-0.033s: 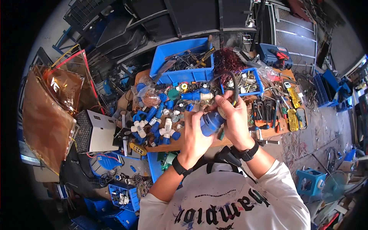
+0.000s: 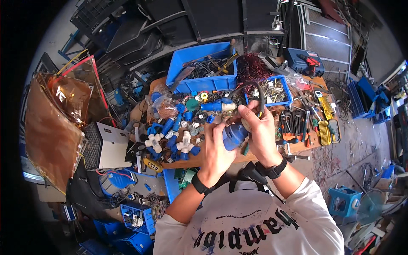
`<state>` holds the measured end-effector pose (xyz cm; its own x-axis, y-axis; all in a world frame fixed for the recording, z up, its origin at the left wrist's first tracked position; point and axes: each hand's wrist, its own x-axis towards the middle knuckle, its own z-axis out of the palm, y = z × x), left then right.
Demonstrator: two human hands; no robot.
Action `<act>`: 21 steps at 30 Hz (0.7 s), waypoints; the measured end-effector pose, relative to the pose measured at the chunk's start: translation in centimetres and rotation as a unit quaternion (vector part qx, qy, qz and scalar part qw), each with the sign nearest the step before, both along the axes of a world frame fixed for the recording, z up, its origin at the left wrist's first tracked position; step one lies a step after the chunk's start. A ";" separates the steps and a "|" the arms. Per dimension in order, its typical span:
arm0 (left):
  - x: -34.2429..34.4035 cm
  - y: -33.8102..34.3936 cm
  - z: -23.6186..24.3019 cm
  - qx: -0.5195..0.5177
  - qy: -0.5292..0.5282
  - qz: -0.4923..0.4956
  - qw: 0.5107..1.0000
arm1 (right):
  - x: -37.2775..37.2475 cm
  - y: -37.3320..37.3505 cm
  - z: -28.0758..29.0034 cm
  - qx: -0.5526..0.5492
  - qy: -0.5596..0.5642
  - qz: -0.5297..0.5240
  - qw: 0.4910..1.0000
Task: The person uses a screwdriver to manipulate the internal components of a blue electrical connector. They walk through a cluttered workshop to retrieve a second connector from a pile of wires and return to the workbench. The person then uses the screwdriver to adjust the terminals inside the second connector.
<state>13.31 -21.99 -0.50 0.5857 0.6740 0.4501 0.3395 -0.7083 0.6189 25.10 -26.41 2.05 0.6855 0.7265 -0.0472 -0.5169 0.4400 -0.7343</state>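
Blue hard plastic, by its look: the cable connector [image 2: 233, 137] is held between both hands, above the near edge of the wooden desk [image 2: 190, 162]. Left hand [image 2: 216, 151]: fingers curled round the lower body, closed to about the connector's width. Right hand [image 2: 263, 142]: thumb and fingers drawn in at the upper end, next to the dark cable [image 2: 260, 93], which arches up and back. Whether they pinch the cable too, cannot tell. Yellow-green wire [image 2: 260, 114] shows beside these fingers.

Handling (judged): shell stiff, fairly light, smooth enough to slip if turned with fingertips alone; cable springy, likely to tug the connector round. Best hold: full wrap on the broad blue body, second grip at the cable end. Wire probably the weakest part; avoid pulling there.

Nearby: white three-way connector [image 2: 185, 142], left on the desk.
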 end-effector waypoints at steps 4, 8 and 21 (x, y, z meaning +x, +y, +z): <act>0.6 0.1 0.0 0.022 -0.045 -0.017 0.999 | -0.3 0.2 0.6 0.000 -0.024 -0.029 0.999; 0.2 0.3 -0.5 -0.001 -0.074 -0.049 0.996 | -0.3 -0.1 -0.5 0.055 -0.060 -0.018 0.996; -0.9 -0.2 -1.0 -0.022 -0.102 -0.080 0.991 | -1.1 -1.1 0.1 0.104 -0.104 0.013 0.989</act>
